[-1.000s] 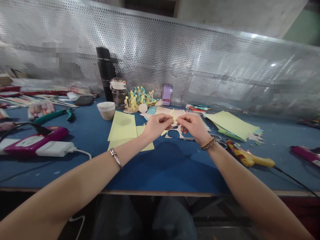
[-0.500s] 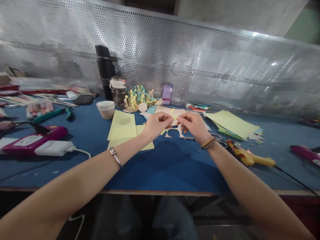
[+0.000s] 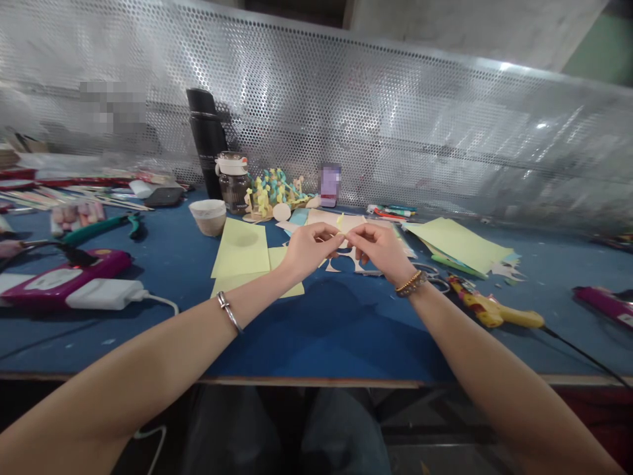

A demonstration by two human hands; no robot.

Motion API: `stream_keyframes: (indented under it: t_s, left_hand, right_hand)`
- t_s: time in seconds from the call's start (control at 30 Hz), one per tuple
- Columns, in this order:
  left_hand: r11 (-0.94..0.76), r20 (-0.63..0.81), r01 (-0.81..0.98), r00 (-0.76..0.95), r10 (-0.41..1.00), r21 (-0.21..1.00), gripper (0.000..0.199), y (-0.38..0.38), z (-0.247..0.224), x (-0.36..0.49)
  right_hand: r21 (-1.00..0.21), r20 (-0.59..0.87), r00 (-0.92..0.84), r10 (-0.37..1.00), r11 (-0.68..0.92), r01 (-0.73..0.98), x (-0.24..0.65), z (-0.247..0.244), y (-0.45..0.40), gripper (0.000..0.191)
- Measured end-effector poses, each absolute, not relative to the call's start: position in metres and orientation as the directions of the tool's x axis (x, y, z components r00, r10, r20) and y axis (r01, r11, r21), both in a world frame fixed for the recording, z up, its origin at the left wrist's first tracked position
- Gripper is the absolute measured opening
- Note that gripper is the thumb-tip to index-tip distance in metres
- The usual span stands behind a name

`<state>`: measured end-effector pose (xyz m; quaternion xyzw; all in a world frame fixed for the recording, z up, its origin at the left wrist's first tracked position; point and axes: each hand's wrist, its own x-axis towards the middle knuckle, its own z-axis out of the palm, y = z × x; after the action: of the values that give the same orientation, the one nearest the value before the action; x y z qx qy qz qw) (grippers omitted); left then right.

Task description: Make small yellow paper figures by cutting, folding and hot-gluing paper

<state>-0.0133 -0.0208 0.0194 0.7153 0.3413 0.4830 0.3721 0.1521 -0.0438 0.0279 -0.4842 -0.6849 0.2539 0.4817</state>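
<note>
Between my fingertips is a small yellow paper piece (image 3: 340, 220), its upper end poking up above them. My left hand (image 3: 312, 249) pinches it from the left, thumb against fingers. From the other side my right hand (image 3: 380, 248) pinches too, its fingertips meeting those of the left; most of the piece is hidden there. Behind and below the hands lie cut paper scraps (image 3: 341, 265) with round holes. Yellow sheets (image 3: 241, 247) rest left of my left hand. Beyond stands a cluster of yellow and teal paper shapes (image 3: 277, 188).
A cup (image 3: 208, 218), a jar (image 3: 232, 185) and a black flask (image 3: 205, 138) stand back left. At left are a purple power strip (image 3: 64, 280) and teal pliers (image 3: 96, 231). A yellow glue gun (image 3: 494, 310) and more yellow sheets (image 3: 457, 243) lie right. A phone (image 3: 330, 186) leans behind.
My right hand has shifted slightly left, so the fingertips of both hands are now closer together and less of the yellow paper shows between them.
</note>
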Motion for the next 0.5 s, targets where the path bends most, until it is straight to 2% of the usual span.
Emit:
stream_keyframes:
  t_s: [0.5]
  left_hand:
    - [-0.371,0.359,-0.024,0.325,0.875,0.928,0.017,-0.0149,0.0186,-0.0125]
  right_hand:
    - [-0.851,0.395,-0.05,0.917,0.386,0.355,0.1548,0.0279,-0.0434,0.021]
